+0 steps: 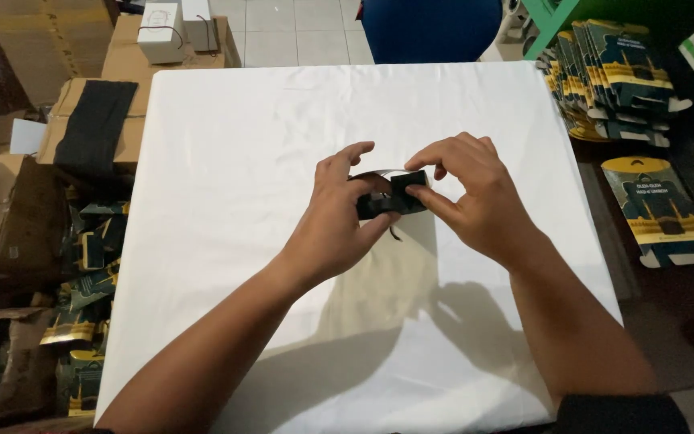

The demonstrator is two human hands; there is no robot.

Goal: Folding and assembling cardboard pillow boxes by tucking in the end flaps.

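Both my hands meet over the middle of a white-covered table [226, 161]. Between them is a small black object [399, 195], a folded or boxy piece with a thin black strip curling from it. My left hand [339, 221] grips its left side with thumb and fingers. My right hand [467, 197] pinches its right upper edge with thumb and forefinger. The object is held just above the cloth, and much of it is hidden by my fingers.
Stacked dark green and gold flat cartons [616, 76] lie at the right, with one single carton [660, 210] nearer. More such cartons [86, 265] are piled at the left beside cardboard boxes [94, 120]. A blue seat [431, 28] stands beyond the table's far edge.
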